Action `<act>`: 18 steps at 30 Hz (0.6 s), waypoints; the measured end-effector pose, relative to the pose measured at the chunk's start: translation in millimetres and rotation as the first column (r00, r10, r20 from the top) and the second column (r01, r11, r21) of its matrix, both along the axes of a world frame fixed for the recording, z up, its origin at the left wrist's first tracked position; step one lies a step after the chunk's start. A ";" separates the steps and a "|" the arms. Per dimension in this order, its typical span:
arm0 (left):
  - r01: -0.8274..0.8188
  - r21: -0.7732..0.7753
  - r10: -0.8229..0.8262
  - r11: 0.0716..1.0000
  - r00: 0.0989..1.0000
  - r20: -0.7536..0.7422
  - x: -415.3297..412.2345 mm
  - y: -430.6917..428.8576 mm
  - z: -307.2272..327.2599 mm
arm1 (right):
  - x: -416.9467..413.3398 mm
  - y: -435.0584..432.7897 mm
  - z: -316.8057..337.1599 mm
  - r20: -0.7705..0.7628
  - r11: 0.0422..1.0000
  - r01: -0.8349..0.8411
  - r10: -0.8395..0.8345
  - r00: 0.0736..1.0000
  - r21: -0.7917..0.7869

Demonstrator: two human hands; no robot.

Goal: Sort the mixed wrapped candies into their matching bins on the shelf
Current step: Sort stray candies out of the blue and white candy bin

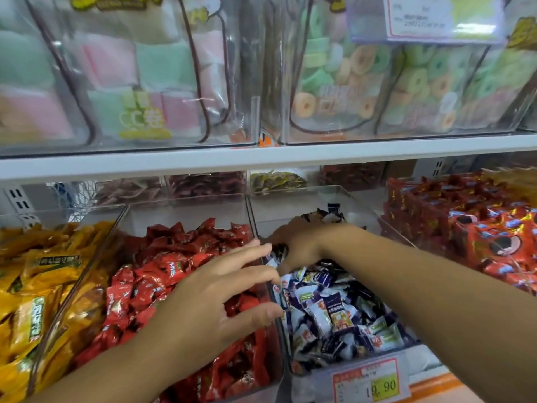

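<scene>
Shop: candy bins (186,216), price tag (369,382)

Left hand (215,289) over red candies (174,254) — right hand (299,242) grips dark candy (279,248).

A white shelf board (261,158) crosses the view, a slotted metal upright (17,196) below it at left. A price label (430,16) hangs top right.
</scene>
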State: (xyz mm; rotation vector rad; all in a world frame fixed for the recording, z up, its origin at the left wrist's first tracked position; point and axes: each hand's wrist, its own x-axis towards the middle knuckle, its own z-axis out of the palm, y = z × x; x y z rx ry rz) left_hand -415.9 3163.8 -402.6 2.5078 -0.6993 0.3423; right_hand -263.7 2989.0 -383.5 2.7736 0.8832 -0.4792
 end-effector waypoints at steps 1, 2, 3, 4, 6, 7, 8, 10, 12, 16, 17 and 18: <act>-0.002 0.000 0.002 1.000 1.000 -0.004 -0.3 0.0 0.1 | 7.1 -1.0 -5.1 0.000 0.997 0.029 -0.030 1.000 -0.076; -0.001 -0.003 0.001 1.000 1.000 -0.010 -0.4 0.3 0.7 | 12.9 -4.4 -5.2 0.020 0.992 0.053 -0.051 0.999 -0.117; 0.001 -0.003 -0.001 1.000 1.000 -0.016 -0.5 0.3 1.0 | 16.4 -9.5 -1.9 0.047 0.988 0.071 -0.065 0.997 -0.137; 0.005 0.001 -0.005 1.000 1.000 -0.018 -0.7 0.3 1.5 | 19.1 -15.3 2.1 0.069 0.986 0.075 -0.066 0.995 -0.148; 0.012 0.008 -0.012 1.000 1.000 -0.010 -0.2 1.2 1.4 | 21.4 -25.9 10.1 0.082 0.987 0.051 -0.039 0.996 -0.152; 0.014 0.004 -0.014 1.000 1.000 -0.006 0.1 1.1 1.1 | 21.7 -31.9 13.9 0.088 0.986 0.039 -0.025 0.996 -0.159; 0.014 -0.001 -0.014 1.000 1.000 -0.004 0.3 0.9 0.7 | 19.7 -38.2 18.1 0.101 0.986 0.033 -0.016 0.995 -0.163; 0.014 0.000 -0.014 1.000 1.000 0.002 0.8 0.8 0.1 | 12.4 -50.9 23.5 0.106 0.990 0.034 -0.020 0.994 -0.135; 0.016 0.011 -0.016 1.000 1.000 0.004 0.9 0.5 0.1 | 3.2 -61.6 27.1 0.095 0.994 0.008 0.002 0.996 -0.107; 0.018 0.003 -0.018 1.000 1.000 0.002 0.3 -0.6 0.6 | -8.4 -63.1 31.7 0.038 0.983 0.002 0.006 0.999 -0.185; 0.022 -0.003 -0.022 1.000 1.000 -0.001 0.3 -0.8 0.6 | -8.7 -58.7 32.6 0.024 0.982 0.023 -0.019 1.000 -0.187; 0.023 -0.008 -0.023 1.000 1.000 -0.004 0.3 -1.0 0.8 | -9.5 -52.4 33.1 0.029 0.983 0.050 -0.045 0.999 -0.176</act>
